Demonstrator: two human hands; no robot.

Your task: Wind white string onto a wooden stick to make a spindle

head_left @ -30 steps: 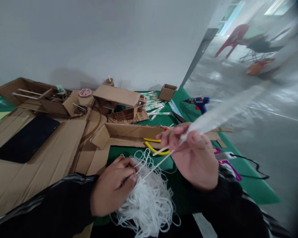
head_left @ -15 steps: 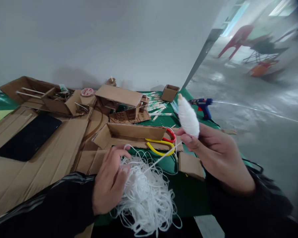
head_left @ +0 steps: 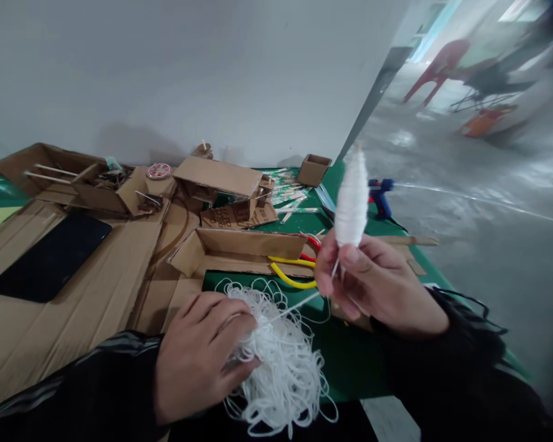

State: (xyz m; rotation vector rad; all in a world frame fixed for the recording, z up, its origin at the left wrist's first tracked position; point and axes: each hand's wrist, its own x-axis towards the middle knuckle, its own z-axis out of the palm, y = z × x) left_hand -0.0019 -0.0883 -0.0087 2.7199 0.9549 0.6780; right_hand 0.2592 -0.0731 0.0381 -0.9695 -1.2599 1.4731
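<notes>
A spindle-shaped bundle wound with white string stands upright in my right hand, its lower end pinched between thumb and fingers. From there a strand of string slants down left into a loose, tangled heap of white string. My left hand is at the heap's left side, its fingers curled and closed on some of the string. Pliers with yellow and red handles lie behind the heap, partly hidden by my right hand.
An open cardboard tray lies behind the heap. Farther back are cardboard boxes, scattered thin sticks and a blue glue gun. A black tablet-like slab rests on cardboard at left. A wall rises behind the green-covered table.
My right hand has shifted slightly left and turned the wound bundle more upright. My left hand has moved down onto the heap, and its fingers have closed on string.
</notes>
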